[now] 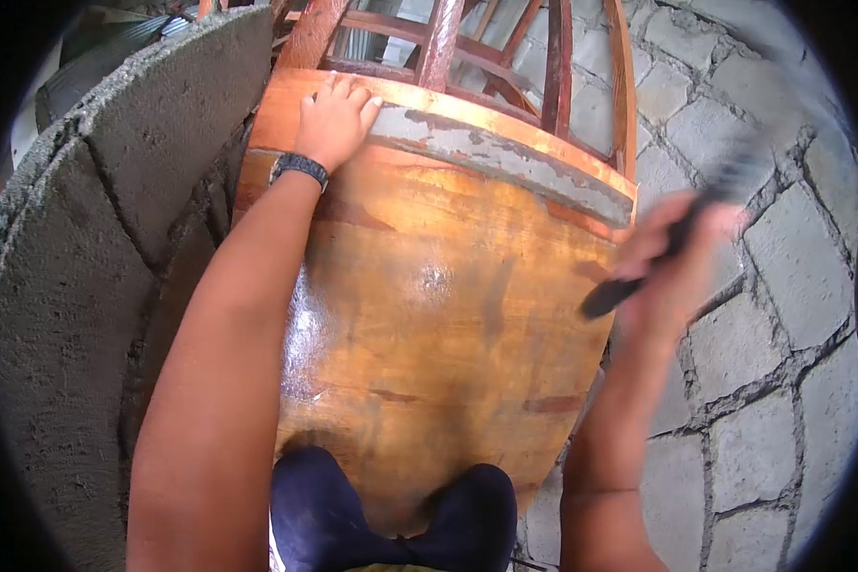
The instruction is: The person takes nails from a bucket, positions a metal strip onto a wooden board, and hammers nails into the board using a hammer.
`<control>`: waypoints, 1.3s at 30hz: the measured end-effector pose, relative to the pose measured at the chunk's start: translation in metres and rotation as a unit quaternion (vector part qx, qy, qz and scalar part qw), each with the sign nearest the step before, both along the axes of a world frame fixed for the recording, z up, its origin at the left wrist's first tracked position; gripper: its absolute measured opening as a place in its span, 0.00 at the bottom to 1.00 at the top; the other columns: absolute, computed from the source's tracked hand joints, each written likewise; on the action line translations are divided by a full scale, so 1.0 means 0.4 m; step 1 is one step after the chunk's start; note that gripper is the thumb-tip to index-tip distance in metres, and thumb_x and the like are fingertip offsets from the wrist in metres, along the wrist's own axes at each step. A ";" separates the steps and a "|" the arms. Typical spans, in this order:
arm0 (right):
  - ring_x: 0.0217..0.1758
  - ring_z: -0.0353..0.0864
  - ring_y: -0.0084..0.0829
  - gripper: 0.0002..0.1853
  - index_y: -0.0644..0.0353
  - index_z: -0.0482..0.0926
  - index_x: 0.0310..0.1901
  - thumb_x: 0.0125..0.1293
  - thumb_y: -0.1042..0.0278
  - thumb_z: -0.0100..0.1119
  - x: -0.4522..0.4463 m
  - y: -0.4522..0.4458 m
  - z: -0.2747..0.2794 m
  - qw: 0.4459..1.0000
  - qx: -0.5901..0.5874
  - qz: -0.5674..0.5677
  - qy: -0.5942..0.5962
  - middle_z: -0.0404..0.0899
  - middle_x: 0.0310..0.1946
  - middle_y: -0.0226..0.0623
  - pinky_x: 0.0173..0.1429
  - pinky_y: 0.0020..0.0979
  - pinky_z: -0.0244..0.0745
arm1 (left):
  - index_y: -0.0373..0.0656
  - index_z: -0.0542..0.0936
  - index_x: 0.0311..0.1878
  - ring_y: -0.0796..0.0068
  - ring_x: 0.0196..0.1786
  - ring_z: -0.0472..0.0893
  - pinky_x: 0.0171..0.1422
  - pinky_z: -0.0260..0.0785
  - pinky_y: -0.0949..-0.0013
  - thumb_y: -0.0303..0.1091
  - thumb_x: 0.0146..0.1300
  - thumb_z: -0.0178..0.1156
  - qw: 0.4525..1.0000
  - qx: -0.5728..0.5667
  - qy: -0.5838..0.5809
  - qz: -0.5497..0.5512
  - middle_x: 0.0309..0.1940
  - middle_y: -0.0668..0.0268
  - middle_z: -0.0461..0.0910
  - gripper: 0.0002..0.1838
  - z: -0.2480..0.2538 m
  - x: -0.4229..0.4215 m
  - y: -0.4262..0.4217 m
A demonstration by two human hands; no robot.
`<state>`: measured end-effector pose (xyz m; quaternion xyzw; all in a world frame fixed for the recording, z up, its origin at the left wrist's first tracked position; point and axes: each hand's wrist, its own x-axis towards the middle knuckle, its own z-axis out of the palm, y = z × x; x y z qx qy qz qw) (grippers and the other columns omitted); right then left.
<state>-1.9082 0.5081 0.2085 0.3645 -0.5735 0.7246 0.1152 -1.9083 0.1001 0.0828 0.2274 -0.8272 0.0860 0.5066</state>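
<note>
My left hand (336, 119), with a dark band on the wrist, lies over the curved front rail (429, 100) of a piece of wooden furniture, its fingers stretched out on the orange wood. Below the rail is a broad, glossy brown wooden panel (429, 257) with darker patches. Along the rail runs a grey strip (505, 153) with worn reddish-brown patches. Off the panel's right side, my right hand (672, 248) is closed round the black handle (612, 297) of a tool. Motion smears the tool's far end, so its kind cannot be made out.
Reddish-brown wooden bars (439, 43) stand behind the rail. On the left rises a rough grey cement wall (67, 267). Grey blocks with wide, rough joints (763, 334) fill the right side. My dark-clad knees (396, 515) are at the panel's near edge.
</note>
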 end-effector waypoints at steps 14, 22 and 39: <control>0.26 0.77 0.27 0.29 0.58 0.77 0.31 0.77 0.37 0.52 -0.169 -0.294 -0.379 0.910 0.387 -0.138 0.061 0.73 0.20 0.30 0.33 0.32 0.73 | 0.51 0.83 0.56 0.55 0.76 0.68 0.67 0.66 0.42 0.54 0.76 0.51 1.000 -0.011 0.001 -0.007 0.70 0.62 0.75 0.21 0.021 -0.011 -0.017; 0.13 0.66 0.19 0.31 0.53 0.73 0.30 0.78 0.32 0.45 0.033 -0.034 0.039 0.999 0.030 0.024 -0.036 0.68 0.15 0.23 0.17 0.24 0.60 | 0.52 0.83 0.57 0.55 0.77 0.67 0.69 0.63 0.42 0.55 0.76 0.50 1.000 -0.012 -0.002 0.011 0.71 0.61 0.74 0.22 -0.009 -0.006 -0.010; 0.23 0.76 0.32 0.34 0.61 0.75 0.27 0.76 0.33 0.50 -0.113 -0.248 -0.409 0.913 0.367 -0.017 -0.179 0.73 0.18 0.33 0.32 0.37 0.71 | 0.51 0.83 0.58 0.50 0.79 0.63 0.72 0.59 0.38 0.56 0.77 0.49 0.999 -0.007 -0.053 0.007 0.75 0.59 0.69 0.23 -0.046 -0.004 -0.008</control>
